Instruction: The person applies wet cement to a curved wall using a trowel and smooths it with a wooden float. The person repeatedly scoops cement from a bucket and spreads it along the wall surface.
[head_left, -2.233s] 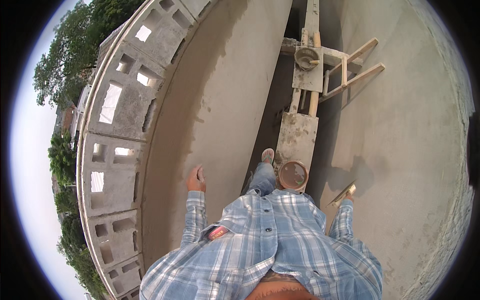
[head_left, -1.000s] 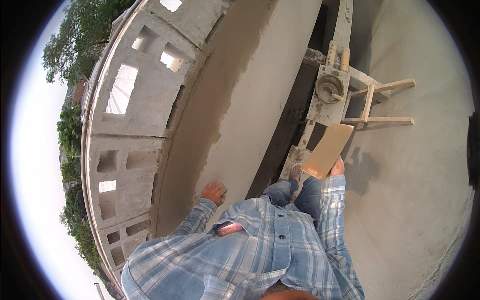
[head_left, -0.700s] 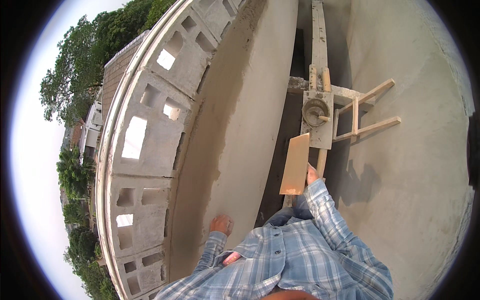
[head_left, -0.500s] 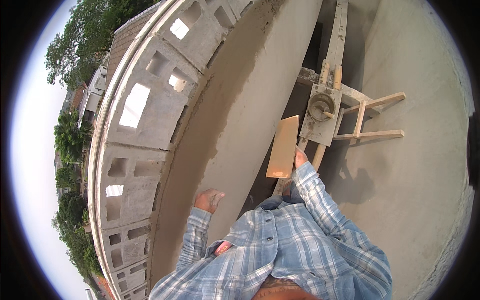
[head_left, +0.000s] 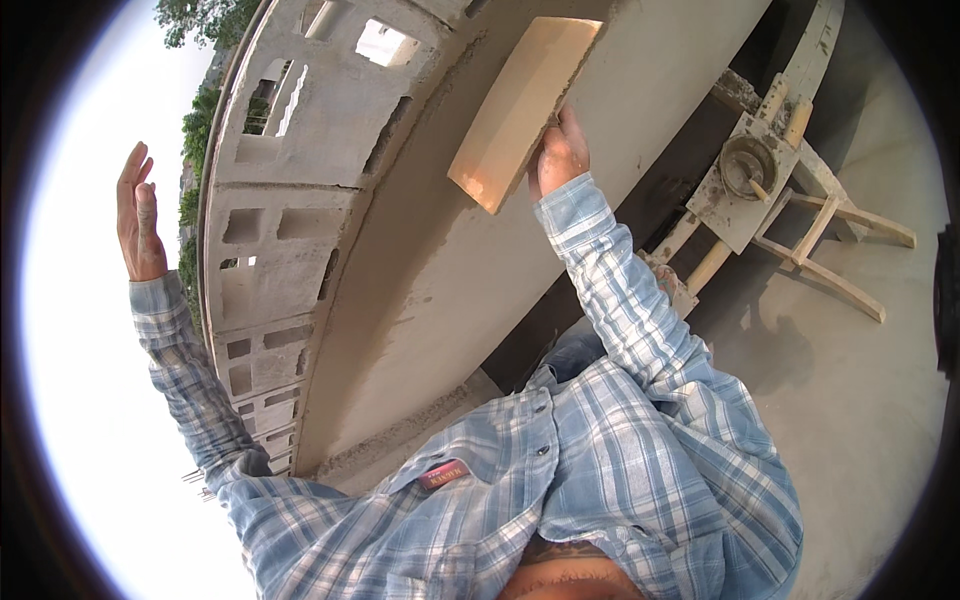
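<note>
Plaster covered the biggest thing in view, the smooth grey wall that swept from the upper right of the frame down to the lower centre, and beyond it, toward the upper left, we saw the bare block wall with its open square holes against a bright sky. At the right of the frame lay the concrete floor, and on it, in the upper right, stood a wooden trestle carrying a mortar-caked board and a round mortar pan, kept close enough, we judged, for refilling. Our right hand was closed around the back of the wooden float at the top centre, fingers wrapped on what we took to be its handle, with the float's flat face turned toward the plaster, seemingly to smooth it; whether it actually touched we could not tell. Our left hand, at the far left, was raised open with fingers straight and close together, holding nothing, clear of the wall's edge, perhaps for balance. Smallest of all, a small red rectangular tag sat on the checked blue shirt in the lower centre.
</note>
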